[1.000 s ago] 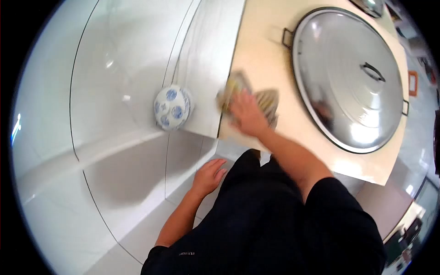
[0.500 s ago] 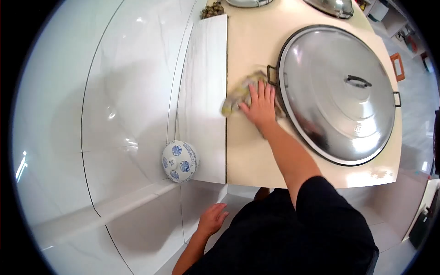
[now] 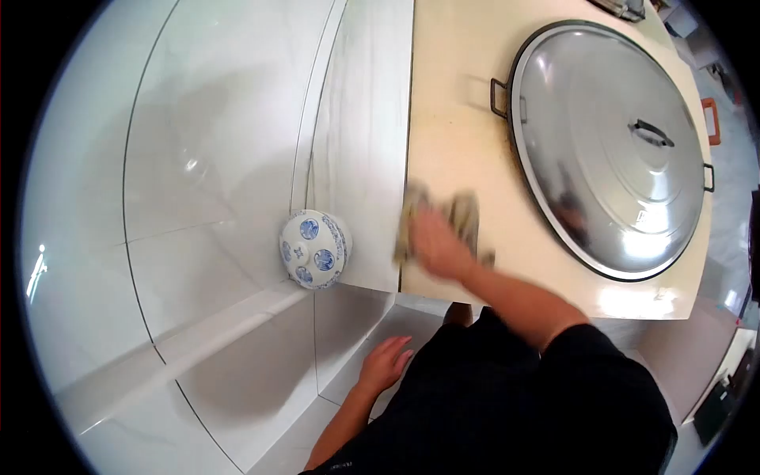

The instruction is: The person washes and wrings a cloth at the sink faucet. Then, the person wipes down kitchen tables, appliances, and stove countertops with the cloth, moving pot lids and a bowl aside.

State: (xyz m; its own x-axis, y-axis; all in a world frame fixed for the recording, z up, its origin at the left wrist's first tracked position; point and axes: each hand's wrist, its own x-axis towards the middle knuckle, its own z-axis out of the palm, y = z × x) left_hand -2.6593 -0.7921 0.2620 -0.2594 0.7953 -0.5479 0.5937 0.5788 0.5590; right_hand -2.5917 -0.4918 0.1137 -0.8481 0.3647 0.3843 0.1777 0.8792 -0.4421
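Observation:
My right hand [image 3: 440, 245], smeared by motion, is on a crumpled yellowish-brown cloth [image 3: 465, 215]. The cloth lies on the cream countertop [image 3: 495, 277] near its front left part, by the seam with a white marble-look strip [image 3: 364, 158]. Down at my left side hangs my left hand [image 3: 385, 364], with nothing in it and its fingers apart. To the right of the cloth sits a large wok with a domed metal lid [image 3: 602, 174], which has a black handle on top. A dark metal loop handle [image 3: 498, 98] sticks out toward the cloth's side.
A white lidded jar with blue patterns [image 3: 315, 249] stands at the left corner, against the white tiled wall [image 3: 214, 142]. Another metal lid [image 3: 625, 8] shows at the top edge. An orange-brown handle [image 3: 711, 121] juts out beyond the right side.
My right hand and the cloth have moved toward me, from beside the wok's loop handle to near the counter's front edge. The view has shifted slightly; my left hand still hangs down.

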